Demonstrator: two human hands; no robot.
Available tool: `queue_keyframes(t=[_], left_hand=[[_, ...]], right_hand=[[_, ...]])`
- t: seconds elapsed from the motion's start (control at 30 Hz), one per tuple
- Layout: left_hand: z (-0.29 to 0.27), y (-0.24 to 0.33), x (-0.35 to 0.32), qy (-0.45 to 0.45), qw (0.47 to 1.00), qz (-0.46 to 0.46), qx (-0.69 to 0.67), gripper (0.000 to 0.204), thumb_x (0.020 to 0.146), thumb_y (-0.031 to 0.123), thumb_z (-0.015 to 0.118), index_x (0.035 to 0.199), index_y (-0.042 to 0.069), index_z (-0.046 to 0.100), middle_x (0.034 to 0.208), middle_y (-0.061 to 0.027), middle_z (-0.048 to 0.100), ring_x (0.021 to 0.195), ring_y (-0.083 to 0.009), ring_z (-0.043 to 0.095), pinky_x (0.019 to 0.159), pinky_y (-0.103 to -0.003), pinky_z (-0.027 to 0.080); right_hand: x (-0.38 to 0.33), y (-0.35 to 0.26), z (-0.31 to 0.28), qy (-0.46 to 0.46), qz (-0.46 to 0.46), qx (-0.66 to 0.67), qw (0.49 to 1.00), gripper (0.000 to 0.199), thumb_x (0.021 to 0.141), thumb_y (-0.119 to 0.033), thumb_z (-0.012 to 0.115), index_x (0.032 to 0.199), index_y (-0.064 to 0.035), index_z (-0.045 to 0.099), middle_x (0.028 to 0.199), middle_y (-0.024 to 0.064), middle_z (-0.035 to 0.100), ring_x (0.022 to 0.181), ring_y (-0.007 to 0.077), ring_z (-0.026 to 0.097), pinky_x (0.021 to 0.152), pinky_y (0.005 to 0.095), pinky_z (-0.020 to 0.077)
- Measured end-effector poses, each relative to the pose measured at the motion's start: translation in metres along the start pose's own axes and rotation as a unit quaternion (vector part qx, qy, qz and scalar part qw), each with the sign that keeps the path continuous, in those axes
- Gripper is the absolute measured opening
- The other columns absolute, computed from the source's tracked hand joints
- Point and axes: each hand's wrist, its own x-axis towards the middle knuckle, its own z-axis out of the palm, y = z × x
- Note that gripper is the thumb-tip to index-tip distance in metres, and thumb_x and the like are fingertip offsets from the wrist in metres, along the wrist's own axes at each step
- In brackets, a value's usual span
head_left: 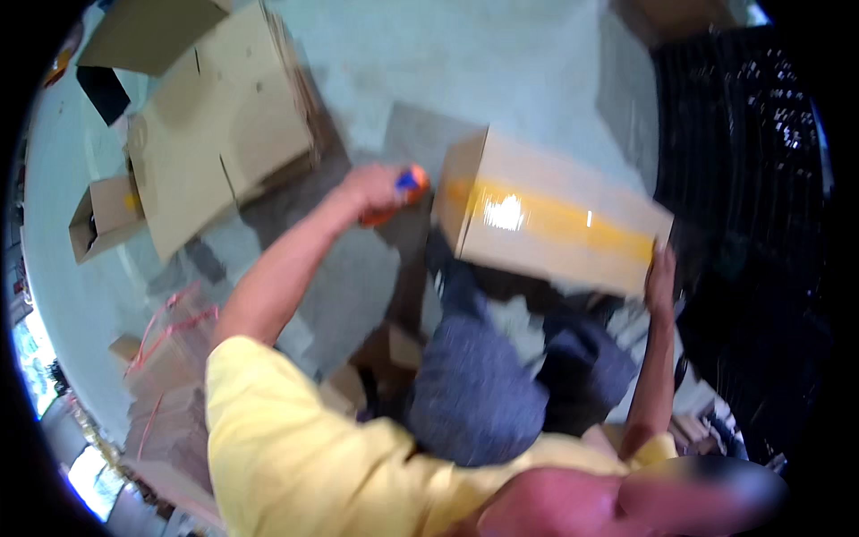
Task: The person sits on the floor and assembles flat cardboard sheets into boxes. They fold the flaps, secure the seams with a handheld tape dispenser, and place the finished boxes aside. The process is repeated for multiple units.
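- The box (555,215), a closed brown carton with a glossy yellowish tape strip running along its top, sits right of centre, resting over the person's knees in grey-blue trousers (483,376).
- The tape strip catches a bright glare near the box's left end.
- The left hand (380,188) is closed around a tape dispenser (403,192) with an orange body and a blue part; the dispenser sits just beside the box's left end, and blur hides whether it touches the carton.
- The right hand (660,273) lies against the box's lower right corner, fingers pointing up along the edge; it steadies the box with a flat, open press, and how far the fingers wrap cannot be told.
- Both forearms rise from a yellow shirt (295,447) at the lower edge.
- Upper left, a large flattened carton (219,125) lies on the pale floor (465,63).
- Just left of it, a small open box (103,215) lies on its side.
- Lower left, a stack of cardboard (165,376) carries loose pink string (174,318).
- Along the right side stands a black crate (743,134) with a gridded wall, close to the box's right end.
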Motion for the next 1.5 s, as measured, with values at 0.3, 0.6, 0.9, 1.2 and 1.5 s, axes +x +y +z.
queue_keyframes(t=[0.3, 0.6, 0.9, 1.2, 1.5], left_hand=[[0.062, 0.015, -0.01, 0.501, 0.852, 0.023, -0.153, 0.057, 0.104, 0.042, 0.058, 0.151, 0.011, 0.057, 0.149, -0.0206, 0.054, 0.14, -0.0395, 0.046, 0.118, -0.048, 0.036], [-0.014, 0.167, 0.068, 0.51, 0.758, 0.176, -0.367, 0.063, 0.109, 0.046, 0.048, 0.151, -0.001, 0.053, 0.141, -0.0274, 0.059, 0.136, -0.0435, 0.051, 0.12, -0.043, 0.036], [0.03, 0.17, 0.012, 0.174, 0.569, 0.207, -0.777, 0.03, 0.104, 0.026, 0.071, 0.116, -0.001, 0.063, 0.096, -0.0031, 0.071, 0.086, -0.0085, 0.065, 0.078, -0.027, 0.057], [-0.064, 0.267, -0.145, 0.402, 0.69, 0.408, -0.443, 0.04, 0.095, 0.014, 0.075, 0.129, 0.002, 0.059, 0.08, -0.0071, 0.067, 0.074, -0.0105, 0.061, 0.066, -0.029, 0.05], [-0.053, 0.309, -0.18, 0.508, 0.658, 0.556, -0.009, 0.061, 0.088, 0.019, 0.077, 0.142, 0.009, 0.05, 0.083, -0.0199, 0.071, 0.08, -0.0408, 0.073, 0.077, -0.048, 0.059]], right_hand=[[0.04, 0.009, -0.013, 0.019, 0.062, 0.22, 0.973, 0.058, 0.113, -0.049, 0.046, 0.146, -0.0017, 0.056, 0.133, 0.0074, 0.067, 0.119, 0.0183, 0.065, 0.102, 0.0342, 0.0527], [0.044, 0.02, -0.021, 0.013, 0.045, 0.237, 0.971, 0.057, 0.115, -0.047, 0.043, 0.143, -0.0011, 0.058, 0.131, 0.0072, 0.068, 0.118, 0.0167, 0.065, 0.102, 0.0322, 0.0515], [0.051, 0.122, -0.068, 0.142, -0.023, 0.068, 0.987, 0.05, 0.111, -0.041, 0.056, 0.129, 0.0042, 0.068, 0.122, 0.0082, 0.071, 0.111, 0.0158, 0.064, 0.094, 0.0321, 0.0511], [-0.067, -0.196, -0.05, 0.216, -0.346, -0.075, 0.91, 0.053, 0.103, -0.02, 0.063, 0.152, -0.0019, 0.052, 0.153, 0.0166, 0.059, 0.145, 0.0309, 0.052, 0.123, 0.0433, 0.0368], [-0.138, -0.282, -0.001, 0.002, -0.437, -0.326, 0.839, 0.063, 0.08, -0.017, 0.087, 0.138, -0.0093, 0.063, 0.154, 0.0147, 0.054, 0.151, 0.0364, 0.038, 0.13, 0.0528, 0.0221]])
